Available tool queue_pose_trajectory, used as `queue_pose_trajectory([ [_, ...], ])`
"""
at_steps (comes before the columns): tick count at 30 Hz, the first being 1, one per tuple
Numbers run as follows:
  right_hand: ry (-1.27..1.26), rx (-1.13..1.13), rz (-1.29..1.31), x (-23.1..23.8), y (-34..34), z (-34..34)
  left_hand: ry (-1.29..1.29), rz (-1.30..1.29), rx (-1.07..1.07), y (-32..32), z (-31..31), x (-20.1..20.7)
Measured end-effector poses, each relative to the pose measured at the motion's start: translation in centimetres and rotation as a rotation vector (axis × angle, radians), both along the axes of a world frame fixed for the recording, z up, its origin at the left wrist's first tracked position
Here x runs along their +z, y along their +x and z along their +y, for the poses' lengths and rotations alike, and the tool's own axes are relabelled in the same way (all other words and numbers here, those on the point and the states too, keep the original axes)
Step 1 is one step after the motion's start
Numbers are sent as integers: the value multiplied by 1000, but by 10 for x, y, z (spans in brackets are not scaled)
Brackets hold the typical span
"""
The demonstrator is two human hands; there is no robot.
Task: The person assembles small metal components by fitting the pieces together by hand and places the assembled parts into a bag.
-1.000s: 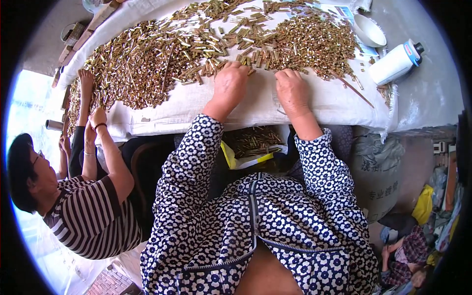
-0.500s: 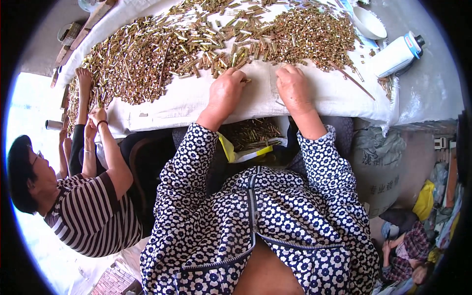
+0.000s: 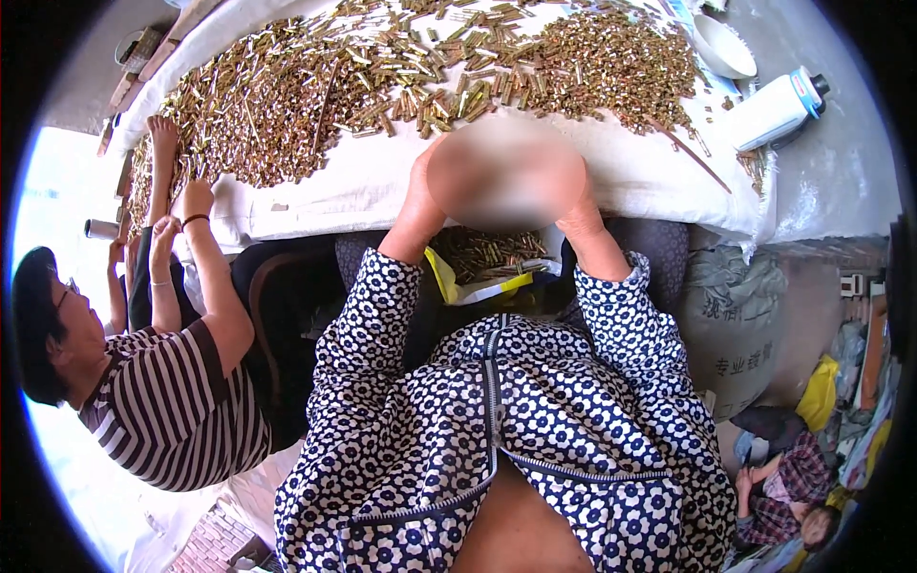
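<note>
My left hand (image 3: 427,196) and my right hand (image 3: 577,205) are close together over the near edge of the white cloth (image 3: 659,177). A blurred patch covers the fingers of both, so what they hold, if anything, cannot be made out. Just beyond them lie short brass-coloured metal tubes (image 3: 468,103), scattered loosely. A heap of small copper-brown metal pieces (image 3: 621,72) spreads to the far right, and a larger heap of shiny pieces (image 3: 258,115) to the left. Below my hands, an open bag with a yellow edge (image 3: 444,279) contains many similar tubes (image 3: 497,250).
A thin stick (image 3: 693,158) lies at the right of the cloth. Beyond it are a white bowl (image 3: 724,46) and a white bottle (image 3: 778,110) on its side. At my left sits a co-worker in a striped shirt (image 3: 181,401); another person (image 3: 788,487) is at lower right.
Both hands have come nearer each other and slightly toward me, off the edge of the tubes. The co-worker's hand at the left has lifted a little.
</note>
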State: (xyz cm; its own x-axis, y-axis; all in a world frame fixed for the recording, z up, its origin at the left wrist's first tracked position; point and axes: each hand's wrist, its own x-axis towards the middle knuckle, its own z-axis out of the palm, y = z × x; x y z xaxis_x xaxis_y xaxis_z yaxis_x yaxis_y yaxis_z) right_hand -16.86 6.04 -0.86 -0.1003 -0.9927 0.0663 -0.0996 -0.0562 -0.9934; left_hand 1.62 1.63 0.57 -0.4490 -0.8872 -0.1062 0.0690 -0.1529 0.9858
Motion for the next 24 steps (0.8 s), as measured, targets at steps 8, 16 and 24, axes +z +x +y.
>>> queue_pose_trajectory([
  [8,50,86,-249,-1,8,4,198,274,115,-4,7,-1],
  [16,15,86,-351,-5,14,9,249,315,133,-3,14,-5],
  [24,30,89,-460,-2,16,12,249,342,124,-3,18,-5],
])
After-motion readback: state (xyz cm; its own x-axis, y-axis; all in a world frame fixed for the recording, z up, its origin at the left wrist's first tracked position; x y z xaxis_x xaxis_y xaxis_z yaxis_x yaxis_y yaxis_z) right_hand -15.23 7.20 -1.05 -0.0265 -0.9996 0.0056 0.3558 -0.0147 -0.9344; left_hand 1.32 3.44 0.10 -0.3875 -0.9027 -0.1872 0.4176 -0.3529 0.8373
